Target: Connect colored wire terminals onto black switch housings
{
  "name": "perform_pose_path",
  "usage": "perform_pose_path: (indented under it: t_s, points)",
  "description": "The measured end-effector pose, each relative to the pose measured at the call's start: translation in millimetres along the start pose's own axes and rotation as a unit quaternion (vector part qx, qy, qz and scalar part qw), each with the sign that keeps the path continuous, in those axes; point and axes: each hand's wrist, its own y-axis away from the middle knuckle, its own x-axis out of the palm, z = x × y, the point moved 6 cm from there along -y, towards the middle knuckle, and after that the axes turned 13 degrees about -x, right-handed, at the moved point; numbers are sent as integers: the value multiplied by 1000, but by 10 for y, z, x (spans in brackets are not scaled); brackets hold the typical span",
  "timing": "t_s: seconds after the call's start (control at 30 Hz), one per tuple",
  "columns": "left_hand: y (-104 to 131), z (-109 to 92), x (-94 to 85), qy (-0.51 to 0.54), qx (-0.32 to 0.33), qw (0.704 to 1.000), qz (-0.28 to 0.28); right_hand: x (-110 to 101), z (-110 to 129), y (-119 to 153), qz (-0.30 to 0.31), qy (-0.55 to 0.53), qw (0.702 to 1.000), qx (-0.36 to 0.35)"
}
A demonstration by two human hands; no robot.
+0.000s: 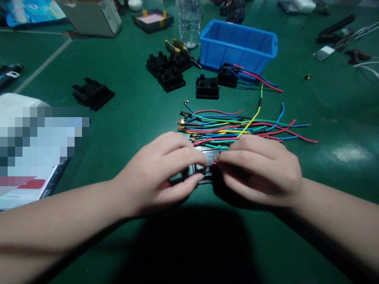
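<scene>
My left hand (162, 165) is closed, its thumb and fingers around the left side of a small black plastic socket housing (209, 151) low on the table. Pinched in my right hand (263, 169) is a thin red wire (213, 163), whose end points at the housing between both hands' fingertips. Fingers hide much of the housing and most of that wire. Just beyond my hands lies a bundle of loose wires (225, 126) in red, blue, green and yellow, several with brass terminals at the left end. A yellow-green wire (250, 123) rises behind my right knuckles.
Behind the wires sit several black sockets (207, 87), one with wires attached, and yellow-handled pliers (177, 45). A blue bin (237, 49) and plastic bottle (189, 23) stand farther back. Another socket (93, 94) lies left, near a blurred-out screen (44, 154). Cables (340, 43) lie far right.
</scene>
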Motion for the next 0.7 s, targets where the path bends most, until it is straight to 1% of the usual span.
perform_pose_path:
  t_s: [0.1, 0.23, 0.4, 0.7]
  points:
    - [-2, 9, 8, -7, -12, 1000, 2, 5, -1, 2, 3, 0, 1000, 3]
    - [-8, -1, 14, -14, 9, 1000, 2, 3, 2, -8, 5, -1, 1000, 1]
    - [-2, 5, 14, -18, 17, 1000, 1, 14, 14, -16, 22, 8, 1000, -14]
    - [-15, 6, 21, -12, 10, 1000, 8, 20, 14, 11, 15, 19, 1000, -16]
